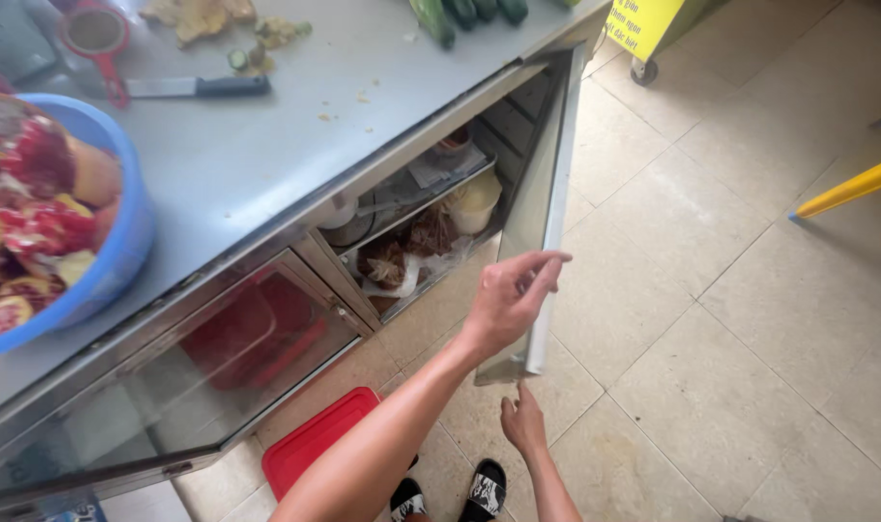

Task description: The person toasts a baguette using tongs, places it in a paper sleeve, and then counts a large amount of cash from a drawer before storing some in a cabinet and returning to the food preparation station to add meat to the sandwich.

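A: Far left on the steel counter (295, 126), a blue bowl (121, 251) heaped with red and yellow fruit scraps, pomegranate rind by the look. Behind it a small red strainer (94, 31), then a knife (199, 87) lying flat, black handle to the right.

B: And below the counter?

A: A glass-fronted cabinet door (218, 377), shut, with a red tub (252, 333) showing dimly through it. On the floor just in front lies a red lid (315, 440).

B: Moving along to the open compartment?

A: Upper shelf holds a pale round tub (476, 201) and some flat packets; the lower level has brownish stuff in clear plastic bags (402, 263). I can't tell what's in them.

B: The hands?

A: Left hand (510, 298) reaches up to the open door (547, 203), which swings out to the right of the compartment; fingers loosely spread, fingertips at the door's edge, gripping nothing firmly. Right hand (523, 421) hangs low under the door's bottom corner, one finger pointing up, nearly touching it. It holds nothing.

B: Top right?

A: Green cucumbers (464, 14) on the counter's far end.
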